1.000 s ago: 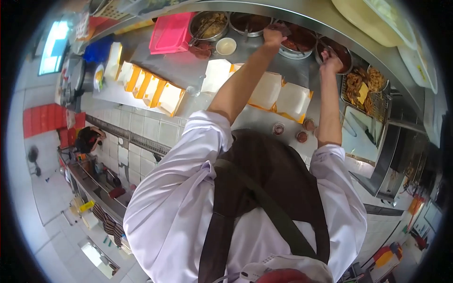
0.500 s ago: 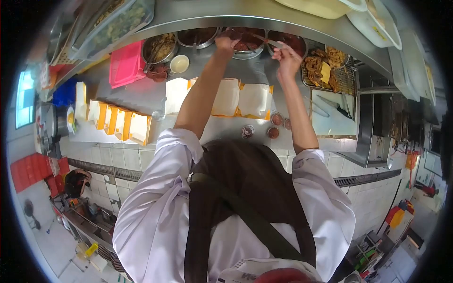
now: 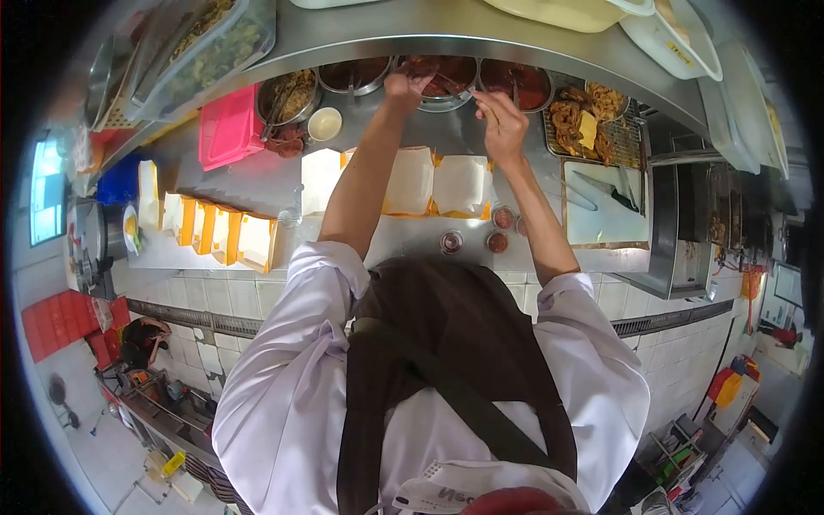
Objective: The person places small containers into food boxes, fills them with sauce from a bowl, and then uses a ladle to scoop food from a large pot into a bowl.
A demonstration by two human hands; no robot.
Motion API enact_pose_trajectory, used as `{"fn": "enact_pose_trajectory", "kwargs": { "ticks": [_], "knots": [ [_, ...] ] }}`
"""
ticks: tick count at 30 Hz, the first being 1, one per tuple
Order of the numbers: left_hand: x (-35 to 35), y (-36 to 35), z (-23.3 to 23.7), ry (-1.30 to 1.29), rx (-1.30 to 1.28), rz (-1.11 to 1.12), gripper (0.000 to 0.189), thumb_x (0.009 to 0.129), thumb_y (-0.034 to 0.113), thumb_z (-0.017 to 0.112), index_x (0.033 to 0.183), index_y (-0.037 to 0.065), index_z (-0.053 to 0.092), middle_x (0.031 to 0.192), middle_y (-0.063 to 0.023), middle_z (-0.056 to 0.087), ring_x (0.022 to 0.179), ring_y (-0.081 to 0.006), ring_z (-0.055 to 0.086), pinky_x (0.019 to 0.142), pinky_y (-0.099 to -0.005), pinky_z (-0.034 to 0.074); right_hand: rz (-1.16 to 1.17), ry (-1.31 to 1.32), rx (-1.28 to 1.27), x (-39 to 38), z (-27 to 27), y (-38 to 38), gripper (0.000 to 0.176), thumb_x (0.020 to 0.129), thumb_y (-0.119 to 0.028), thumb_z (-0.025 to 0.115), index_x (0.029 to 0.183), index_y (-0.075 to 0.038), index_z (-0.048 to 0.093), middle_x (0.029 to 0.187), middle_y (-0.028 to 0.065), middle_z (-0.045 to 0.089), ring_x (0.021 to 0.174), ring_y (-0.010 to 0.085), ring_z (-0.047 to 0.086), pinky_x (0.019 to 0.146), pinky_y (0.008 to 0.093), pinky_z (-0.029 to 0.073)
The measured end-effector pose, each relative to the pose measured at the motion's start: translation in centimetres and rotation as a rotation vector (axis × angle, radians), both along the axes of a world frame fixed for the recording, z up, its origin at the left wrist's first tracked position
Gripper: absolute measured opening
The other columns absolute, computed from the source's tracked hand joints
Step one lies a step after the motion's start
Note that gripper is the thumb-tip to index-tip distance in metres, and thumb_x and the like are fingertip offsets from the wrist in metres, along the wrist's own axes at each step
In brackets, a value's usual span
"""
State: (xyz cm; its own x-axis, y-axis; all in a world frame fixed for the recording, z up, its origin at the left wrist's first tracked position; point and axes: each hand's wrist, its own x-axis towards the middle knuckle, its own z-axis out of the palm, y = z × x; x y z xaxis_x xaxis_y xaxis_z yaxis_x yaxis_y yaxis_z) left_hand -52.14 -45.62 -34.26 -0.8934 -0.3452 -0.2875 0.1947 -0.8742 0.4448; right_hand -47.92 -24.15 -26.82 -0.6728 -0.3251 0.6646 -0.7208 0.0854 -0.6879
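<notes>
My left hand [image 3: 407, 84] is over the near rim of a steel pot of red sauce [image 3: 448, 69]. Its fingers are curled round what looks like a small clear cup, partly hidden by the hand. My right hand [image 3: 505, 124] is closed on the handle of a spoon [image 3: 463, 93], whose far end reaches towards the same pot. Another pot of red sauce [image 3: 534, 88] stands just beyond my right hand. Open paper boxes [image 3: 463, 182] line the counter below my hands. Small sauce cups [image 3: 497, 242] stand near my right forearm.
A steel shelf [image 3: 378, 47] overhangs the pots. On the left are a pink container [image 3: 225, 129], a cream cup [image 3: 324, 124] and more paper boxes [image 3: 225, 230]. To the right are fried food on a rack [image 3: 568, 124] and a cutting board [image 3: 605, 219] with a knife and tongs.
My right hand has moved left and slightly towards me, the spoon with it. My left hand has shifted slightly left and stays at the sauce pot.
</notes>
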Motion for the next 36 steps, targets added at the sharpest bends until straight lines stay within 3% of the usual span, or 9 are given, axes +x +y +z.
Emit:
{"fn": "enact_pose_trajectory", "kwargs": {
  "ticks": [6, 9, 11, 14, 20, 22, 24, 26, 36],
  "knots": [
    [0.6, 0.0, 0.5, -0.023, -0.105, -0.034, 0.034, 0.096, 0.016, 0.025, 0.122, -0.004, 0.037, 0.119, -0.0205, 0.048, 0.111, -0.0375, 0.049, 0.101, -0.0497, 0.039, 0.01, 0.035, 0.026, -0.2, 0.2, -0.2, 0.021, 0.082, 0.006, 0.052, 0.098, 0.0, 0.065, 0.077, 0.0102, 0.059, 0.061, 0.0148, 0.059, 0.055, 0.0246, 0.047],
    [0.6, -0.8, -0.8, 0.012, -0.077, -0.064, 0.032, 0.097, 0.017, 0.027, 0.119, -0.002, 0.04, 0.117, -0.0186, 0.049, 0.109, -0.0358, 0.051, 0.1, -0.049, 0.04, -0.031, -0.007, -0.092, -0.7, 0.2, -0.3, 0.017, 0.084, 0.002, 0.052, 0.095, 0.002, 0.065, 0.074, 0.0094, 0.06, 0.059, 0.0135, 0.058, 0.054, 0.0242, 0.046],
    [0.6, -1.3, -1.0, 0.042, -0.072, -0.08, 0.032, 0.097, 0.017, 0.026, 0.117, -0.003, 0.041, 0.115, -0.0183, 0.051, 0.108, -0.0354, 0.051, 0.1, -0.049, 0.04, -0.13, -0.204, -0.317, -2.3, -1.0, -0.2, 0.017, 0.086, -0.002, 0.051, 0.093, 0.004, 0.065, 0.071, 0.0083, 0.059, 0.056, 0.0117, 0.056, 0.052, 0.0235, 0.045],
    [1.8, -1.3, 0.2, 0.014, -0.158, -0.019, 0.033, 0.097, 0.017, 0.024, 0.117, -0.004, 0.041, 0.114, -0.0186, 0.053, 0.109, -0.0356, 0.051, 0.1, -0.048, 0.04, -0.229, -0.269, -0.38, -3.8, -1.8, -0.5, 0.017, 0.086, -0.005, 0.052, 0.092, 0.005, 0.065, 0.069, 0.0075, 0.059, 0.055, 0.0114, 0.055, 0.051, 0.0246, 0.045],
    [2.7, -2.8, 0.0, -0.061, -0.215, -0.017, 0.035, 0.097, 0.017, 0.02, 0.117, -0.005, 0.04, 0.117, -0.0212, 0.051, 0.11, -0.0375, 0.051, 0.1, -0.048, 0.041, -0.341, -0.088, 0.04, -6.5, -6.3, -3.3, 0.017, 0.087, -0.006, 0.052, 0.09, 0.004, 0.066, 0.066, 0.008, 0.06, 0.054, 0.0126, 0.058, 0.049, 0.0257, 0.047],
    [3.3, -2.8, 0.2, -0.066, -0.221, -0.021, 0.036, 0.097, 0.017, 0.02, 0.116, -0.006, 0.04, 0.115, -0.023, 0.052, 0.109, -0.0378, 0.051, 0.099, -0.0477, 0.041, -0.217, -0.571, -0.277, -7.1, -7.7, -5.0, 0.017, 0.086, -0.004, 0.051, 0.091, 0.006, 0.064, 0.066, 0.0069, 0.061, 0.052, 0.014, 0.057, 0.048, 0.0253, 0.046],
    [3.6, -3.0, 0.3, -0.073, -0.223, -0.022, 0.035, 0.097, 0.016, 0.019, 0.115, -0.006, 0.04, 0.114, -0.0237, 0.052, 0.109, -0.0379, 0.051, 0.099, -0.0474, 0.042, -0.21, -0.644, -0.419, -8.2, -8.4, -5.7, 0.016, 0.084, 0.0, 0.049, 0.087, 0.008, 0.063, 0.067, 0.0112, 0.061, 0.049, 0.0165, 0.058, 0.047, 0.0268, 0.049],
    [3.6, -3.1, 0.5, -0.079, -0.225, -0.022, 0.035, 0.097, 0.015, 0.019, 0.115, -0.006, 0.04, 0.113, -0.0244, 0.052, 0.109, -0.038, 0.051, 0.098, -0.0471, 0.042, -0.233, -0.833, -0.86, -9.2, -9.1, -5.8, 0.013, 0.082, 0.002, 0.05, 0.083, 0.008, 0.062, 0.066, 0.0145, 0.061, 0.047, 0.0181, 0.057, 0.046, 0.029, 0.052],
    [2.1, -2.7, 0.4, -0.161, -0.317, -0.057, 0.036, 0.094, 0.011, 0.018, 0.115, -0.006, 0.041, 0.11, -0.021, 0.055, 0.104, -0.0353, 0.055, 0.094, -0.0446, 0.046, -0.232, -0.949, -1.016, -6.0, -4.7, -1.8, 0.013, 0.083, 0.0, 0.052, 0.088, 0.008, 0.061, 0.068, 0.0155, 0.061, 0.051, 0.0175, 0.057, 0.046, 0.0291, 0.052]
  ]
}}
